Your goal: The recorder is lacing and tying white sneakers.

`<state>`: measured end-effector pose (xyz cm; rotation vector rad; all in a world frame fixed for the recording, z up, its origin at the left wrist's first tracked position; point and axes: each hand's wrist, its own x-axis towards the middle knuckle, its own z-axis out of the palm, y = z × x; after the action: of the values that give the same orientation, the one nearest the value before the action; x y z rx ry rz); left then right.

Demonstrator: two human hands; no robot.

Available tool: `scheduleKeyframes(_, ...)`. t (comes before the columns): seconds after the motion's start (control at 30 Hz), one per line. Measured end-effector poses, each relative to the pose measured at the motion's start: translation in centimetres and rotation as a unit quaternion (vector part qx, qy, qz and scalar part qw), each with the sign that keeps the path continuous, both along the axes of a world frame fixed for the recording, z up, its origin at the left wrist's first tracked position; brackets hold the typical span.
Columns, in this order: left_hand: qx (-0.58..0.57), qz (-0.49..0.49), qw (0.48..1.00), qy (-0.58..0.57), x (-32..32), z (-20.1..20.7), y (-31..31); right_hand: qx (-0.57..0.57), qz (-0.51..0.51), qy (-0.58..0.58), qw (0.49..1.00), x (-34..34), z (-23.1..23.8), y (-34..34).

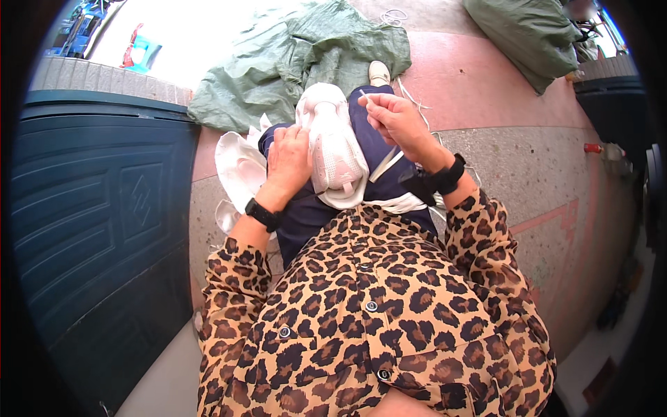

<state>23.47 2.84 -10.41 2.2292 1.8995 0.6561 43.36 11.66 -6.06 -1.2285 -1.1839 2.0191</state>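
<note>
A white shoe [332, 149] with a perforated pale pink part rests across my lap, its tongue and heel loop toward me. My left hand [290, 154] is closed on the shoe's left side, with its fingertips curled at the edge. Raised over my right thigh, my right hand [399, 124] pinches the thin pale end of what looks like a shoelace, apart from the shoe. More white shoelaces [399, 203] lie over my lap and right thigh. Left of my left leg are further white shoes [240, 163], partly hidden by my arm.
A crumpled green woven sheet [299, 52] covers the ground ahead. At the far right stands a full green sack [521, 38]. A dark blue panelled door [104, 181] closes off the left. Loose white cord [393, 17] lies beyond the sheet.
</note>
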Motion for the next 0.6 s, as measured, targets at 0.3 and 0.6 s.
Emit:
scheduleKeyframes(0.3,-0.254,0.092,0.918,-0.291,-4.1,-3.3,6.1,0.359,0.15,-0.23,0.892,-1.4,-7.5,-0.2)
scheduleKeyframes(0.6,-0.364,0.133,0.842,-0.376,-4.6,-3.8,7.2,0.407,0.148,-0.294,0.852,-2.3,-7.3,-0.4)
